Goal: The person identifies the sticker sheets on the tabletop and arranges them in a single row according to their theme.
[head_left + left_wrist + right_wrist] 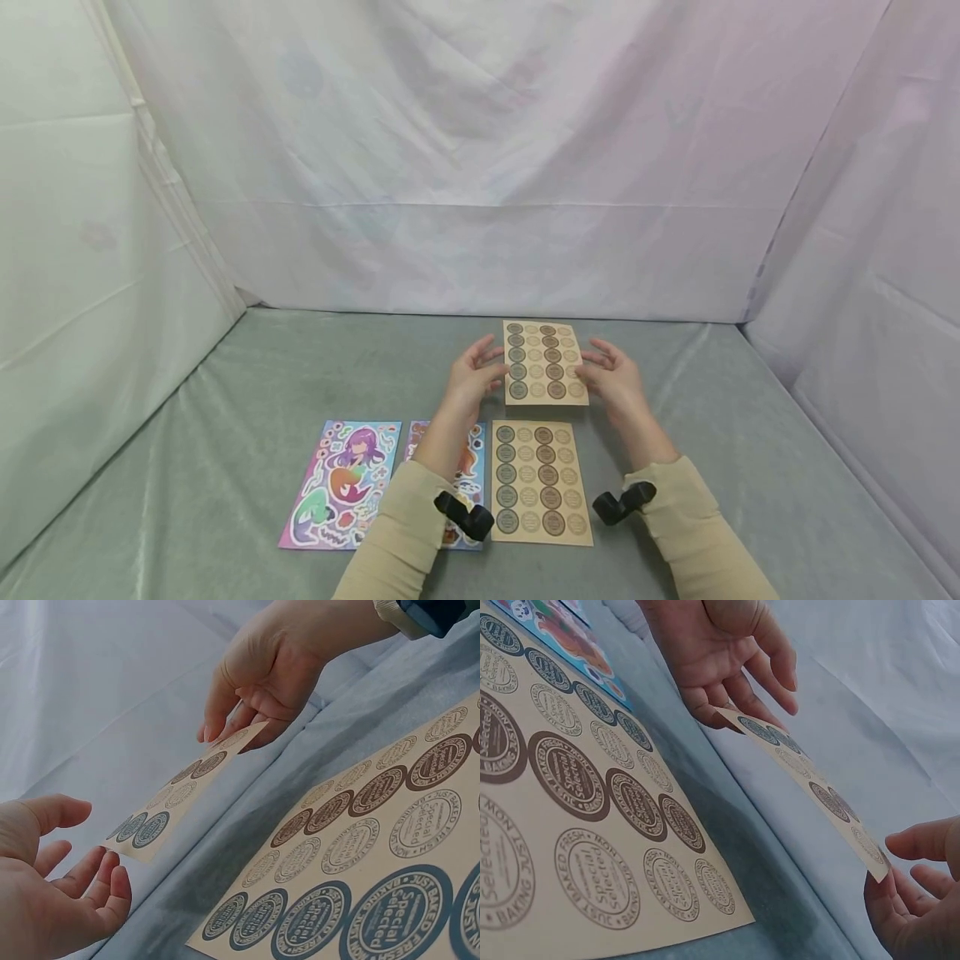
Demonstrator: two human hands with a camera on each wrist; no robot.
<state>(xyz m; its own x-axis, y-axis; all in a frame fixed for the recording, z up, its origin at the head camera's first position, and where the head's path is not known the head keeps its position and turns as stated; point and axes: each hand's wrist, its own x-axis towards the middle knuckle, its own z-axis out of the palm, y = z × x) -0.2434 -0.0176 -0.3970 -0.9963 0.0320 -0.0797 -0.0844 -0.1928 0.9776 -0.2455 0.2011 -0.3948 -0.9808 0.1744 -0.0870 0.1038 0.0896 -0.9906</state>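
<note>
A tan sheet of round stickers is held up off the table, its shadow beneath it. My left hand supports its left edge on the fingertips. In the left wrist view, the left thumb stands clear of the paper. At the opposite edge, my right hand carries the sheet on its fingers, and its thumb is raised away in the right wrist view. A second tan sticker sheet, printed with dark and pale circles, lies flat nearer to me.
To the left lie a mermaid sticker sheet and another colourful sticker sheet, partly covered by the left forearm. A grey cloth covers the table. White curtains hang at the back and both sides.
</note>
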